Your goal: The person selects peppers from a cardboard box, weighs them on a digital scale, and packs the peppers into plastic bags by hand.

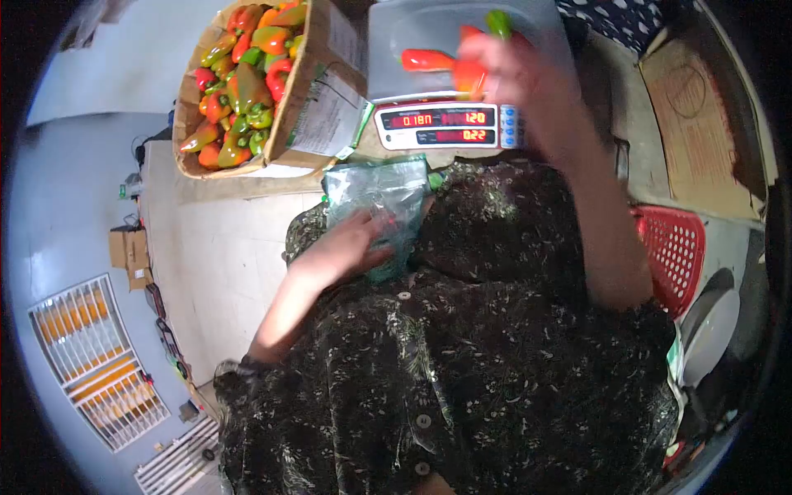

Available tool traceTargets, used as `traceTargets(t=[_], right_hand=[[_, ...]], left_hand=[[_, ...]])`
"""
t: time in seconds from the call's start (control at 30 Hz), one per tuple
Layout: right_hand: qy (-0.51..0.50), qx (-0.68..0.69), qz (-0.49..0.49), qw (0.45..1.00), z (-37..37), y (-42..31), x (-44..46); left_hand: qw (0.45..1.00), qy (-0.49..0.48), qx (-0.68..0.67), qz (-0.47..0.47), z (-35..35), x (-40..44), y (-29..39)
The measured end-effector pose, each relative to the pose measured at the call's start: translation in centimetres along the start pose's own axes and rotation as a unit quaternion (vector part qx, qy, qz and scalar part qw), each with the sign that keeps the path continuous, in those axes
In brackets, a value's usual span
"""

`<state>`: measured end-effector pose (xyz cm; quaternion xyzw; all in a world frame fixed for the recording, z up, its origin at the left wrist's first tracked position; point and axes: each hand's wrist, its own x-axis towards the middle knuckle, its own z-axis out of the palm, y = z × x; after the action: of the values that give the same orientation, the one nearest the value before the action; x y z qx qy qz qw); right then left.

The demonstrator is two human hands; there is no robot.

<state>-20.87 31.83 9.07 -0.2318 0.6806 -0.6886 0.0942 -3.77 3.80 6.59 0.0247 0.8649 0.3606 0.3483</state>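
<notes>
Red peppers (427, 60) lie on the scale's grey pan (394, 29) at the top centre of the frame, and a green pepper (498, 23) shows beside the blurred right hand (505, 70) — whether that hand grips anything cannot be told. Just below, the display (441, 125) is lit; a true reading likely needs the fingers off the pan. Near centre, the left hand (355, 243) is at the plastic bag (375, 186), its grip unclear — steadying the rim should stop slipping.
</notes>
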Motion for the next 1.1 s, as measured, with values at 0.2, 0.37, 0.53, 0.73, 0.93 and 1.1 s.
traceTargets(t=[0.2, 0.37, 0.53, 0.73, 0.93, 1.1], right_hand=[[-0.282, 0.275, 0.055, 0.918, 9.8, 1.1, -11.3], [-0.298, 0.230, 0.138, 0.916, 11.3, 3.7, -10.3], [-0.273, 0.251, 0.193, 0.908, 10.3, 5.0, -9.6], [-0.288, 0.260, 0.165, 0.907, 10.3, 5.0, -9.4], [-0.279, 0.292, 0.157, 0.901, 10.2, 4.8, -9.2], [-0.116, 0.187, 0.042, 0.975, 9.0, 4.4, -6.7]], left_hand=[[0.752, 0.240, 0.296, 0.538, -5.9, -12.7, 15.9], [0.443, 0.382, 0.202, 0.786, -2.6, -15.8, 22.8], [0.464, 0.409, 0.125, 0.776, -1.0, -14.4, 24.8], [0.483, 0.262, 0.155, 0.821, -2.7, -17.1, 23.0], [0.419, 0.459, 0.127, 0.773, 0.6, -12.3, 25.6], [0.428, 0.458, 0.123, 0.769, 0.4, -12.5, 24.7]])
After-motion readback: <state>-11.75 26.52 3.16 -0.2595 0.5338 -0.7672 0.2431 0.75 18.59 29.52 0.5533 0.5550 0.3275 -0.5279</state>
